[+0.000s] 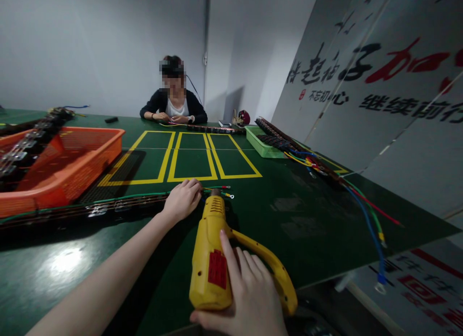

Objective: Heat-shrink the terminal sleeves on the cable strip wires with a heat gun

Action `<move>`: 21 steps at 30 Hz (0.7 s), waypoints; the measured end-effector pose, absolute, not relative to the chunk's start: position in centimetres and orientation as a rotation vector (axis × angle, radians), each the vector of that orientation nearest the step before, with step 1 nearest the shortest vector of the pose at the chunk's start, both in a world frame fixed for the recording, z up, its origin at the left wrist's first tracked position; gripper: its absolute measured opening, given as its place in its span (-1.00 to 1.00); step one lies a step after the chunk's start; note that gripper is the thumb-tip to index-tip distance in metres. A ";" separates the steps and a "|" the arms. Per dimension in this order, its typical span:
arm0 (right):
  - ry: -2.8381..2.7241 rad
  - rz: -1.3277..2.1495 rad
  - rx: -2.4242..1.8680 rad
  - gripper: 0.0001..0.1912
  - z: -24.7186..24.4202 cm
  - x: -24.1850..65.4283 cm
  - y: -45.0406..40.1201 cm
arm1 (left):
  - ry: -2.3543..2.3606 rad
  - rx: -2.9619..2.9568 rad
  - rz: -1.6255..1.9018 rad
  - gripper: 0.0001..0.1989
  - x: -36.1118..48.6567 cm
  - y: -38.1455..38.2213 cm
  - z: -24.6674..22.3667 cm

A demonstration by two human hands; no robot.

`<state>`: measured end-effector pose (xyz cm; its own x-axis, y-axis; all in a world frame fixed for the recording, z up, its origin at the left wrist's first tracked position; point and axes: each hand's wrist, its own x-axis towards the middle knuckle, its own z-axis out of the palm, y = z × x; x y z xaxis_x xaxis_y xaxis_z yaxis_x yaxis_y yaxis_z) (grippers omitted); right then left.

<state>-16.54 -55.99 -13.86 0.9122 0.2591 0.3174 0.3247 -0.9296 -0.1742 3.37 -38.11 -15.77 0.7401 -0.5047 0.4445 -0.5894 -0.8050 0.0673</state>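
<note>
In my right hand [249, 288] is a yellow heat gun [211, 249], gripped around its body with the index finger stretched along the side. Its metal nozzle [215, 193] points away from me, close to the wire ends. My left hand [184, 198] is closed on a bundle of thin wires [213, 188] at the end of a long dark wiring strip [119, 204]. Ring lugs [232, 196] on the wires stick out past the fingers, right by the nozzle. The strip lies across the table to the left.
An orange basket [119, 145] holding similar strips stands at the left. Toward the back right is a green basket [267, 150], with strips and coloured wires [376, 239] hanging over the table edge. Yellow tape rectangles [193, 178] mark the green table. A person [175, 104] sits opposite, handling wires.
</note>
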 end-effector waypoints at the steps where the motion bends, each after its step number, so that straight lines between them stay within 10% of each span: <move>1: -0.462 -0.429 -2.845 0.27 -13.9 -16.4 -55.6 | -0.868 2.745 0.613 -0.74 3.4 -38.1 -15.8; 21: -0.503 -0.411 -2.813 0.28 -14.0 -16.4 -57.8 | -0.889 2.736 0.586 -0.74 3.3 -37.9 -15.8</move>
